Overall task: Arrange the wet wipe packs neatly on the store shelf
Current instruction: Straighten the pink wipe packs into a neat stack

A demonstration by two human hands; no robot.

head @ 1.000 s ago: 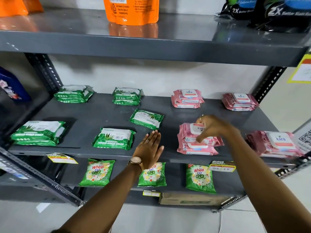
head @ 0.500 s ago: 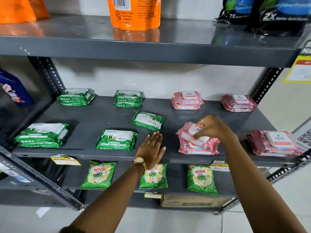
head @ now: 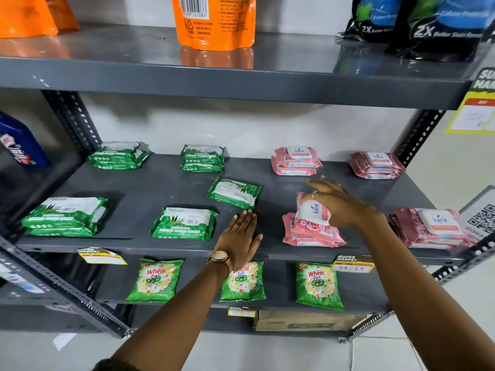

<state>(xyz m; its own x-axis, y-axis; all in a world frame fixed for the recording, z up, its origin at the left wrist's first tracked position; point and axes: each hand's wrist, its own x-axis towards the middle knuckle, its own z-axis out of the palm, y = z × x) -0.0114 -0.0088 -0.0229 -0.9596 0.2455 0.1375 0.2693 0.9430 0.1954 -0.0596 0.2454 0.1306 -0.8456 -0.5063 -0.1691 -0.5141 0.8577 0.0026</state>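
**Top pink pack turned on end in the right hand**

Since half a second ago the top pink pack has gone from lying tilted across its pile to standing nearly on end, label now facing left, and the right hand has moved from gripping its upper edge to holding it from the right side. The left hand has stayed put.

Landmark: the front pink stack on the middle shelf.

- Right hand: just above the stack, fingers curled round the raised pack, thumb side hidden behind it; index finger extended toward the back wall. The pack's lower edge touches the stack's top.
- Left hand: just left of the stack, palm flat on the shelf near its front edge, fingers spread slightly and straight, holding nothing. A watch is on the wrist.
- Single green pack: left of and behind the stack, lying skewed, just beyond the left fingertips.
- Front green pack: farther left, in line with the stack.
- Far-left green stack: well left, near the front edge.
- Two rear green stacks: behind and left, against the wall.
- Rear pink stack: straight behind the landmark.
- Second rear pink stack: behind and right.
- Darker pink stack: right of the landmark, at the front edge.
- Detergent pouches: on the shelf below the landmark.
- Orange pouch: on the shelf above.
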